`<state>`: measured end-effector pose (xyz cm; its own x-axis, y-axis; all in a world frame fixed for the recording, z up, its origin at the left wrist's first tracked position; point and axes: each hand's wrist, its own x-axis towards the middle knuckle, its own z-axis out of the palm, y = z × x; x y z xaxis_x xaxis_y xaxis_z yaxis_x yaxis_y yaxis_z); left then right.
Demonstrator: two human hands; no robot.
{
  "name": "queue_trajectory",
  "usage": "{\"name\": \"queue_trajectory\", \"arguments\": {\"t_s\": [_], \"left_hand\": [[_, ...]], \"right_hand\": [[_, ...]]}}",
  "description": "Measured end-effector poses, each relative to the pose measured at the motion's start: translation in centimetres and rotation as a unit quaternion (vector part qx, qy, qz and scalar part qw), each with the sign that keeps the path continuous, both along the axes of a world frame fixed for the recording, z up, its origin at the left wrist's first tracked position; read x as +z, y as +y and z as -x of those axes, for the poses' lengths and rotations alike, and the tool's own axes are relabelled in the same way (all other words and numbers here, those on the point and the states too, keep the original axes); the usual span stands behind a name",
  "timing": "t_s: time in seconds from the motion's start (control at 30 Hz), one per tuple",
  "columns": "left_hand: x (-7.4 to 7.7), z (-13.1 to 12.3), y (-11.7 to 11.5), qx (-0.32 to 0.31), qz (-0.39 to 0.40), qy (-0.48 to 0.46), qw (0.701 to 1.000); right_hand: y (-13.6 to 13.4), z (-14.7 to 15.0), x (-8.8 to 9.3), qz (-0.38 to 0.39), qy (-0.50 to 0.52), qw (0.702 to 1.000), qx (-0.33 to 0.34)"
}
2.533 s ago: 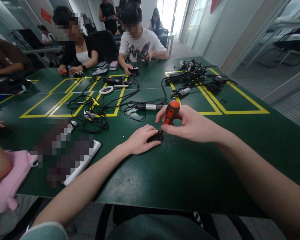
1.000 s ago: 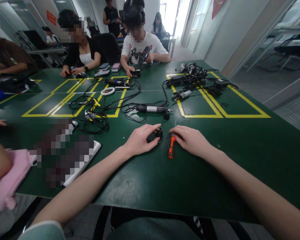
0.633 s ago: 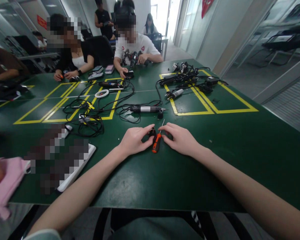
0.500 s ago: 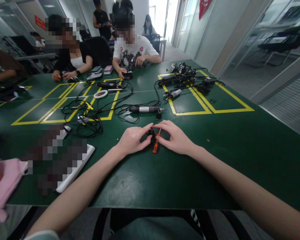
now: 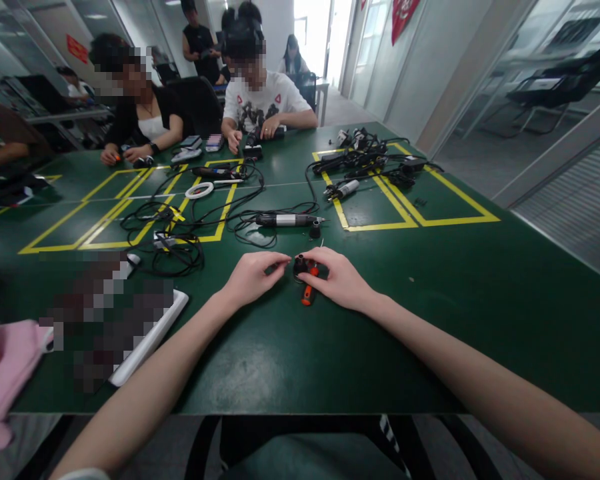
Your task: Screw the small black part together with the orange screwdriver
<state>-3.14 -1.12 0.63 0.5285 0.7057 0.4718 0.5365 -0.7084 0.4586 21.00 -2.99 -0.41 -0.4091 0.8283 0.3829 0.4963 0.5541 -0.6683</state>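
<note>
A small black round part (image 5: 300, 268) with a short upright neck sits between the thumb and fingers of my right hand (image 5: 341, 277), which is closed around its right side. Partly covered by those fingers, an orange and black screwdriver (image 5: 307, 294) slants beneath them, its thin shaft showing beyond the knuckles; I cannot tell if the hand touches it. Just left of the black part, my left hand (image 5: 250, 277) has thumb and fingertips pinched, apart from the part. Whatever the pinch holds is too small to make out.
Ahead lie an electric screwdriver (image 5: 286, 220) and a black cone-shaped cap (image 5: 315, 229). Tangled black cables (image 5: 180, 257) spread to the left, near a white-edged tray (image 5: 153, 340). More tools and cables (image 5: 365, 157) lie far right. Two people work across the table.
My left hand has drawn back left from the black part, its fingertips closing together. My right hand has shifted slightly left around the part; the screwdriver has moved slightly left.
</note>
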Motion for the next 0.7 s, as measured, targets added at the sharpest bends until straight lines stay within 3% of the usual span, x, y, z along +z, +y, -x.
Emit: {"name": "queue_trajectory", "arguments": {"t_s": [0.07,0.23,0.3,0.5,0.7], "left_hand": [[0.4,0.5,0.3,0.004,0.046,-0.011,0.999],[0.6,1.7,1.5,0.098,0.140,-0.115,0.978],[0.5,2.0,1.9,0.102,0.130,-0.085,0.983],[-0.1,1.7,1.6,0.020,0.092,0.034,0.995],[0.0,1.8,1.5,0.046,0.096,0.071,0.992]], "right_hand": [[-0.1,0.1,0.0,0.003,0.003,1.000,-0.002],[-0.2,0.0,-0.2,0.002,-0.003,1.000,-0.005],[-0.2,-0.1,-0.2,0.001,-0.004,1.000,-0.004],[-0.2,-0.1,-0.4,-0.002,-0.001,1.000,0.002],[-0.3,-0.1,-0.5,-0.003,0.003,1.000,0.000]]}}
